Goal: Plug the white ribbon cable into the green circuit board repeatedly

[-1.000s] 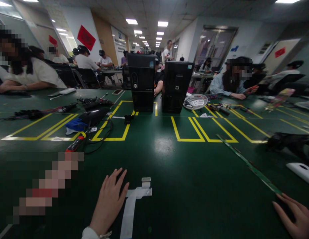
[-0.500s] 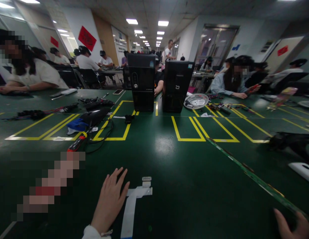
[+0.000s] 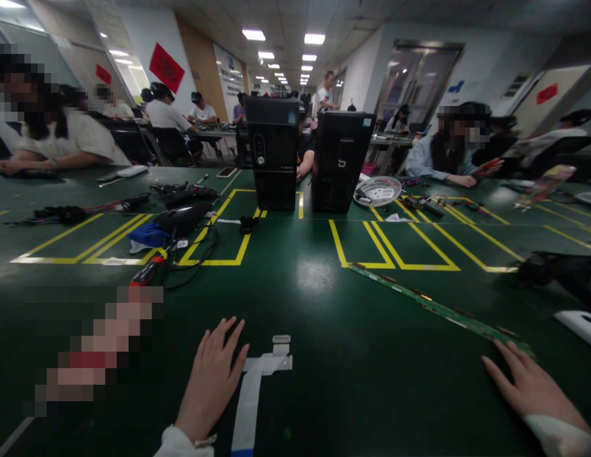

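Observation:
My left hand (image 3: pixel 213 377) rests palm down on the green table, fingers stretched out. Beside it lies a white flat ribbon cable (image 3: pixel 247 400) with a connector end (image 3: pixel 281 343); the thumb reaches the cable's left side, though contact is unclear. My right hand (image 3: pixel 528 381) is at the lower right, fingers extended and thumb apart. Its fingertips touch or nearly touch the near end of a long, thin green circuit board strip (image 3: pixel 433 308), which lies slanting across the table toward the yellow tape.
Two black computer towers (image 3: pixel 275 155) (image 3: pixel 341 162) stand mid-table. At left are cables (image 3: pixel 61 214) and a red-and-black tool (image 3: pixel 147 271), partly pixelated. A white basket (image 3: pixel 377 191), a white object (image 3: pixel 578 327) and a black item (image 3: pixel 557 273) lie to the right. Several people sit around.
My right hand has come up and left into fuller view. The circuit board strip has swung left and now lies flatter across the table. My left hand and the ribbon cable stay put.

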Action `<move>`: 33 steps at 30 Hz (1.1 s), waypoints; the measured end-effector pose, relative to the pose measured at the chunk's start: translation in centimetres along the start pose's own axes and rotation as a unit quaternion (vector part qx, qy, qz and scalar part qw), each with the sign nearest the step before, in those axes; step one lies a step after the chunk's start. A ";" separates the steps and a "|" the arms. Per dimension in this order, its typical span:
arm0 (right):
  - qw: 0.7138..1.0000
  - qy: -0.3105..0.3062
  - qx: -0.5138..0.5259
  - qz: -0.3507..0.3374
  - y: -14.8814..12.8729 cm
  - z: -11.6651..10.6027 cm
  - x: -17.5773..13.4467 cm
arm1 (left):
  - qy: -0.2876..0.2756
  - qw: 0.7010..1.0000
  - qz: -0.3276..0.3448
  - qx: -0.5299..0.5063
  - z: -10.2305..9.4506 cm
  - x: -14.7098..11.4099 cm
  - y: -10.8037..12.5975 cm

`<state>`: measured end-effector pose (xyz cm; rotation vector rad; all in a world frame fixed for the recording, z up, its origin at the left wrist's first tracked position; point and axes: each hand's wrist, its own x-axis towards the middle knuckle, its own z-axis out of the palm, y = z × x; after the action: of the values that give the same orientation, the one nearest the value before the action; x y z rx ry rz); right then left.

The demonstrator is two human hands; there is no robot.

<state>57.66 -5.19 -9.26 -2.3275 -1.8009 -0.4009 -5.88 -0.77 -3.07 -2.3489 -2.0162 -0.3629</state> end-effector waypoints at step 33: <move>0.886 -0.009 0.215 -0.412 -28.5 -5.1 10.5 | 0.023 0.999 0.014 0.017 0.3 0.0 -0.1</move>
<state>32.02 10.30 -1.94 -1.2008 -2.5000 -0.0492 -5.93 -0.71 -3.34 -2.3235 -1.9525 -0.3744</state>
